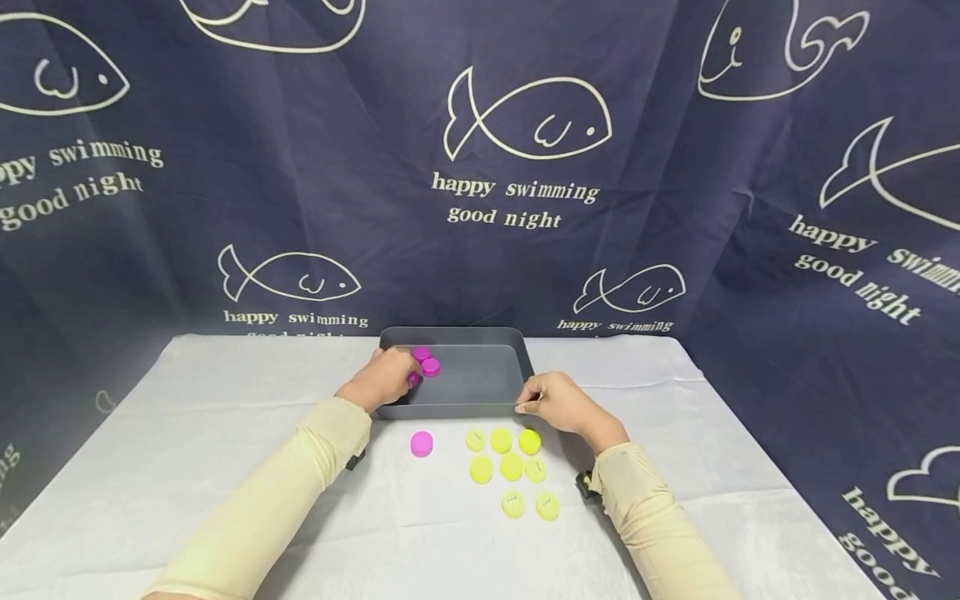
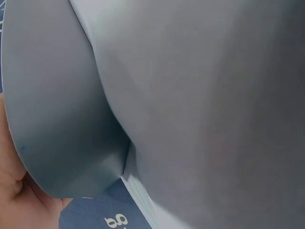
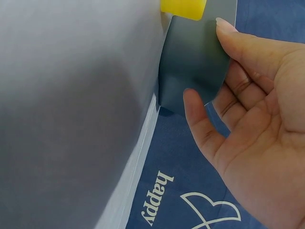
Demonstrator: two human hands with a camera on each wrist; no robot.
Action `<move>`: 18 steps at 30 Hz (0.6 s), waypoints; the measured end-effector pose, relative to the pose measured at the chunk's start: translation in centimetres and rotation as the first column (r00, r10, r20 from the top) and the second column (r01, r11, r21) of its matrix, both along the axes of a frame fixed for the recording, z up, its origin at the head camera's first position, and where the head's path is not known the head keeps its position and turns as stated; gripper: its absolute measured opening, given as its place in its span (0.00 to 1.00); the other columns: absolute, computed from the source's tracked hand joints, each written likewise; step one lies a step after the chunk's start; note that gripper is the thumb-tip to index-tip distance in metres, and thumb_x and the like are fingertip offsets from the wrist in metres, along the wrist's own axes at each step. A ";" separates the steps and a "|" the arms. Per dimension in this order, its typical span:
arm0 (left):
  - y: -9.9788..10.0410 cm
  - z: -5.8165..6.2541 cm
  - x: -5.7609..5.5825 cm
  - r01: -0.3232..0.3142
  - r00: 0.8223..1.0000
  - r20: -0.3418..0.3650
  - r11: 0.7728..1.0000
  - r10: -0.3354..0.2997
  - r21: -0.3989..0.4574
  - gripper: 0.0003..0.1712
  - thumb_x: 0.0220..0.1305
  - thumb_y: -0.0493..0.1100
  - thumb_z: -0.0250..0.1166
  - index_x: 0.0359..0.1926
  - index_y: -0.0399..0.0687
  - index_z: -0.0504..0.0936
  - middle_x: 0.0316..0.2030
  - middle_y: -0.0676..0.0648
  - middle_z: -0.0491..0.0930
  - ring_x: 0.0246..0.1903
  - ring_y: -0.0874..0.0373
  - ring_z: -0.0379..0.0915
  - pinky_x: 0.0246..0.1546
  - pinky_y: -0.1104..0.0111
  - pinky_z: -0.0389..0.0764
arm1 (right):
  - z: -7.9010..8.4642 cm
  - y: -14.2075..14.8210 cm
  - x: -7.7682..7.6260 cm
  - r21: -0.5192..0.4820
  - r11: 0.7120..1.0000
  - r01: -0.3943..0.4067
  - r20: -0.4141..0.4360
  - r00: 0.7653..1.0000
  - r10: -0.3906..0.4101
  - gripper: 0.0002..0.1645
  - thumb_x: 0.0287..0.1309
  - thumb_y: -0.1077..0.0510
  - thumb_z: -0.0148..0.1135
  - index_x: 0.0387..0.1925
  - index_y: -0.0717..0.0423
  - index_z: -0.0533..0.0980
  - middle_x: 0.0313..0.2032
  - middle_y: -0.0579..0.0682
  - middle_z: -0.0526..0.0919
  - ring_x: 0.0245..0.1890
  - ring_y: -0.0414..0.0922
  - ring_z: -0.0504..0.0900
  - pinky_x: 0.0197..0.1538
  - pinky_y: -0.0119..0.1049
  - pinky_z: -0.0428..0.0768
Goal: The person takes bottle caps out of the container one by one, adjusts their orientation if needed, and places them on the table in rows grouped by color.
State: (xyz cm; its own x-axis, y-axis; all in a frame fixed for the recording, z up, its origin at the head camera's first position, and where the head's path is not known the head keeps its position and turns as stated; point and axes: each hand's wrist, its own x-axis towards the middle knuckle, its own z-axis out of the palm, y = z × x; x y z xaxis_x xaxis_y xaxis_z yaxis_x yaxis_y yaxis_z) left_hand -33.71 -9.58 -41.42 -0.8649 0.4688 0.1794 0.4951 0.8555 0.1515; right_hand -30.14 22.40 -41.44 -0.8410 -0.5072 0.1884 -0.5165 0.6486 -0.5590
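Observation:
A dark grey rectangular tray (image 1: 480,411) stands at the back of the table. My left hand (image 1: 386,377) reaches over its left side, fingers curled down at a round magenta cap (image 1: 413,379), which they partly cover. Two more magenta caps (image 1: 431,367) lie in the tray just beyond those fingertips. At the tray's near right corner, my right hand (image 1: 558,400) pinches the rim; in the right wrist view the thumb (image 3: 228,31) lies against the outer wall. The left wrist view shows the tray wall (image 2: 62,105) hiding most of the left hand.
One magenta cap (image 1: 422,444) lies on the white-covered table (image 1: 405,533) in front of the tray. To its right several yellow caps (image 1: 512,467) lie in loose rows, some with dark marks. A dark blue curtain (image 1: 517,275) hangs behind the table.

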 end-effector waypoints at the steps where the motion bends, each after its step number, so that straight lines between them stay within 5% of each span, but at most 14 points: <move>1: 0.0 0.0 0.0 0.001 1.000 0.000 1.000 -0.001 -0.004 0.10 0.57 0.30 0.66 0.23 0.49 0.84 0.26 0.51 0.81 0.31 0.56 0.73 0.37 0.57 0.69 | 0.0 0.0 0.0 0.000 1.000 0.001 0.002 1.000 -0.001 0.05 0.54 0.63 0.72 0.26 0.53 0.85 0.26 0.40 0.85 0.26 0.38 0.74 0.30 0.31 0.73; 8: -0.5 0.0 0.1 0.011 1.000 -0.006 1.000 -0.011 -0.006 0.10 0.55 0.29 0.65 0.29 0.48 0.85 0.30 0.51 0.82 0.35 0.56 0.75 0.39 0.56 0.69 | -0.1 -0.1 -0.1 0.005 1.000 -0.003 -0.006 1.000 0.003 0.05 0.54 0.63 0.72 0.25 0.51 0.85 0.26 0.40 0.85 0.26 0.38 0.75 0.30 0.31 0.74; 18: -1.4 0.8 0.5 0.086 0.991 -0.107 0.996 -0.083 0.028 0.18 0.49 0.26 0.63 0.39 0.48 0.86 0.36 0.48 0.71 0.37 0.49 0.70 0.37 0.58 0.64 | 0.1 -0.1 0.0 -0.002 1.000 -0.003 0.008 1.000 0.003 0.04 0.54 0.63 0.72 0.26 0.53 0.86 0.26 0.40 0.84 0.26 0.39 0.74 0.29 0.31 0.73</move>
